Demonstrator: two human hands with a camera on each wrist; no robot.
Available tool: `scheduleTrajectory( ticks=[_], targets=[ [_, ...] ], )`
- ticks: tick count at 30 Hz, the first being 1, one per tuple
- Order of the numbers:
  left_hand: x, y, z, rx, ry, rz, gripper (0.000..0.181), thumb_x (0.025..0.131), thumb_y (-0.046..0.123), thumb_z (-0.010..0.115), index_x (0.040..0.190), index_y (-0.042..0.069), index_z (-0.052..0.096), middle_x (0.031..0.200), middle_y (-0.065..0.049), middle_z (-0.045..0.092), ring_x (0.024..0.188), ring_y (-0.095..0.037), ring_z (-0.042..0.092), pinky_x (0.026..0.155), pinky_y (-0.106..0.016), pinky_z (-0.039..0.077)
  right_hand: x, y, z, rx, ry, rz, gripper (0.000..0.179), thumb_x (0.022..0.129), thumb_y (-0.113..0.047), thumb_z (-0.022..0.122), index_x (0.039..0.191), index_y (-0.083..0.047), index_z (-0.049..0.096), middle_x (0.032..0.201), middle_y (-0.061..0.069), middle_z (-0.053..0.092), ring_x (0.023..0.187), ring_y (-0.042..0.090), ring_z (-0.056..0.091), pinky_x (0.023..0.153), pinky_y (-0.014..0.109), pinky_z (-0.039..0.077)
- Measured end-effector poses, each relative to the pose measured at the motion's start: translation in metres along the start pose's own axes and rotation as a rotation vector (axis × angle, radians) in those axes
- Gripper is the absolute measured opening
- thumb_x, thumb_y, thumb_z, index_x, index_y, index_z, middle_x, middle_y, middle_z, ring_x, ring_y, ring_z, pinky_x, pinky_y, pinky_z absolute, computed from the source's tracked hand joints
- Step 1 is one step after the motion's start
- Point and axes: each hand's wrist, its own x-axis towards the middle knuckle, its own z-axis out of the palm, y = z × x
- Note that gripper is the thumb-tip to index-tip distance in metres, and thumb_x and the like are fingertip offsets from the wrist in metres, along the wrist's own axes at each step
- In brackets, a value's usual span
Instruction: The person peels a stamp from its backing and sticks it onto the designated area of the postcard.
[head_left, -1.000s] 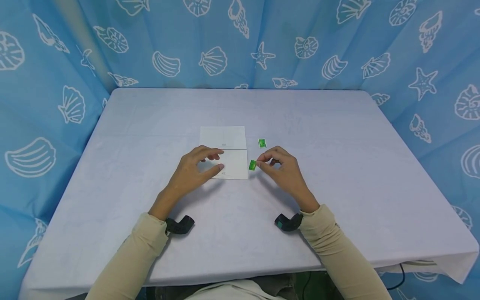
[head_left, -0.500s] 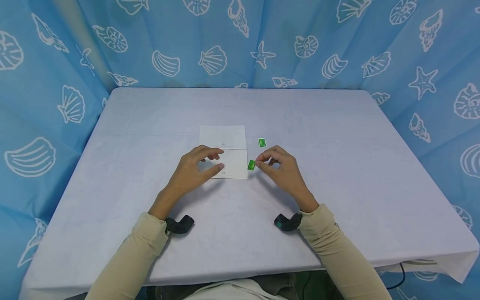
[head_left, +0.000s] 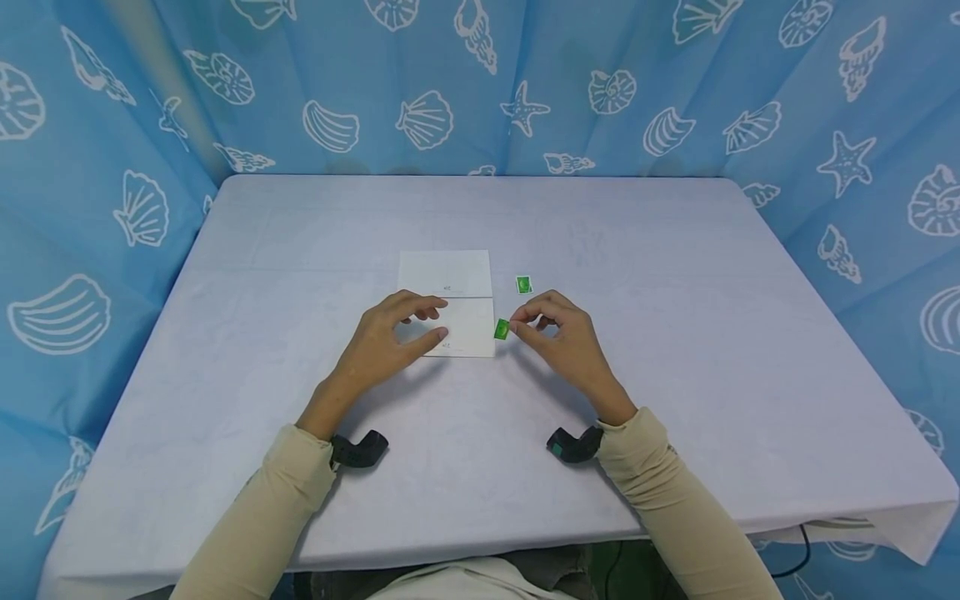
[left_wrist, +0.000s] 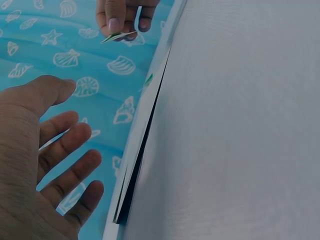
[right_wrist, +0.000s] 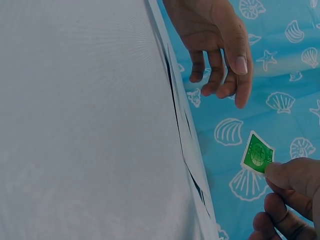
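The right hand (head_left: 561, 332) is pinching a green stamp (head_left: 502, 329) just beside the near white envelope (head_left: 467, 328) on the worktop (head_left: 675, 350); the left hand (head_left: 390, 333) is hovering over that envelope, fingers loosely spread, holding nothing; a second stamp (head_left: 523, 285) is lying nearby.

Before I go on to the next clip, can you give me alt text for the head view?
A right hand pinches a small green stamp beside the nearer of two white envelopes. The left hand hovers over it; another stamp lies on the table.

Blue shell-print curtain (head_left: 480, 92) surrounds a white-clothed table (head_left: 675, 350).
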Motion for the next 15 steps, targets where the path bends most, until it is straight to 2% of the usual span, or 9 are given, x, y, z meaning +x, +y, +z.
scheduleTrajectory(
  ticks=[4,8,15],
  targets=[
    [0.0002,0.0005,0.0,0.0,-0.002,0.001,0.039,0.084,0.037,0.066,0.118,0.019,0.061,0.101,0.005,0.06,0.095,-0.014,0.055,0.08,-0.036,0.046,0.0001,0.0046,0.0013,0.002,0.001,0.003,0.008,0.083,-0.022,0.069,0.089,-0.017,0.069,0.094,-0.007,0.058,0.087,0.014,0.054,0.074,0.036,0.047],
    [0.0002,0.0023,-0.0004,0.006,-0.002,0.002,0.039,0.084,0.038,0.066,0.118,0.019,0.061,0.1,0.005,0.06,0.095,-0.012,0.054,0.08,-0.035,0.046,0.0004,0.0024,0.0013,0.021,-0.002,-0.006,0.009,0.083,-0.022,0.069,0.089,-0.016,0.068,0.095,-0.002,0.058,0.087,0.02,0.055,0.074,0.04,0.046],
    [0.0004,0.0019,-0.0001,0.0,-0.002,0.008,0.039,0.084,0.037,0.065,0.118,0.018,0.061,0.099,0.004,0.06,0.094,-0.011,0.054,0.079,-0.035,0.046,0.0008,0.0018,0.001,0.011,-0.005,0.005,0.009,0.084,-0.03,0.067,0.088,-0.023,0.068,0.094,-0.009,0.057,0.086,0.016,0.054,0.074,0.035,0.047]
  ],
)
